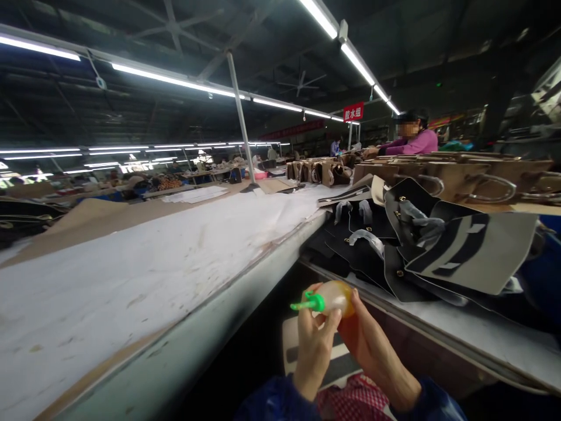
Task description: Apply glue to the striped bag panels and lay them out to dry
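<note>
Both my hands hold a small translucent squeeze bottle [336,296] with an amber tint and a green nozzle cap [309,303] pointing left. My left hand [314,344] pinches the bottle near the green cap with thumb and fingers. My right hand [370,345] wraps the bottle's body from the right and below. The bottle lies on its side, low in the view, over the gap between two work tables. Under my hands a black-and-white piece [337,359] rests on my lap.
A long white-covered table [144,275] runs along the left. To the right a ledge carries a pile of black leather bag panels [421,245] and, further back, rows of brown bags [460,175]. A person in a purple top [412,142] works at the far right.
</note>
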Tool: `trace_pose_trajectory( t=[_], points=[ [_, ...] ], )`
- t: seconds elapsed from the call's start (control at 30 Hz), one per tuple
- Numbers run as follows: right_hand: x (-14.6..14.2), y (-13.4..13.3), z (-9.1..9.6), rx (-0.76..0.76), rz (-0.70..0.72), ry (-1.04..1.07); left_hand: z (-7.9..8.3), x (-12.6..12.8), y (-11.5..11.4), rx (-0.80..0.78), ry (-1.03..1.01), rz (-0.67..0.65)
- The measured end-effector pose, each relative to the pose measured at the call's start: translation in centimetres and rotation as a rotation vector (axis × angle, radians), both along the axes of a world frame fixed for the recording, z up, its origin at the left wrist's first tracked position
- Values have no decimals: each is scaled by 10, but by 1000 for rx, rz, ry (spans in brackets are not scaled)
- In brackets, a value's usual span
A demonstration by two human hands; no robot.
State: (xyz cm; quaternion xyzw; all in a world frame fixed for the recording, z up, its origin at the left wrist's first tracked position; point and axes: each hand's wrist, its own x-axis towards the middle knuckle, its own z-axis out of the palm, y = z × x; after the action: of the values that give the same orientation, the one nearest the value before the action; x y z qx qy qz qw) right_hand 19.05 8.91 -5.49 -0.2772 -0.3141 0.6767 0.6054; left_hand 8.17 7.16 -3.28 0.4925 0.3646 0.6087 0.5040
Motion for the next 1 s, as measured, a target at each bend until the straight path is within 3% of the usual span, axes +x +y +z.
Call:
trace_pose_trajectory(
  t=[0.13, 0.27, 0.4, 0.5, 0.63, 0.87, 1.0],
  points=[
    [4, -4, 4, -218, 239, 169, -4, -17, 5, 85, 192, -31],
    [12, -1, 0, -312, 191, 249, -21, -55, 19, 107, 353, 7],
    [25, 10, -9, -299, 45, 305, -62, -100, 33, -142, 396, 119],
    [33, 15, -16, -294, -33, 336, -91, -117, 36, -363, 352, 13],
    [36, 16, -24, -318, -54, 342, -112, -107, 29, -441, 272, -160],
    [29, 17, -27, -308, -61, 317, -138, -81, 32, -424, 274, -149],
    [31, 18, -19, -271, -98, 291, -141, -84, 34, -450, 299, -91]
  ],
)
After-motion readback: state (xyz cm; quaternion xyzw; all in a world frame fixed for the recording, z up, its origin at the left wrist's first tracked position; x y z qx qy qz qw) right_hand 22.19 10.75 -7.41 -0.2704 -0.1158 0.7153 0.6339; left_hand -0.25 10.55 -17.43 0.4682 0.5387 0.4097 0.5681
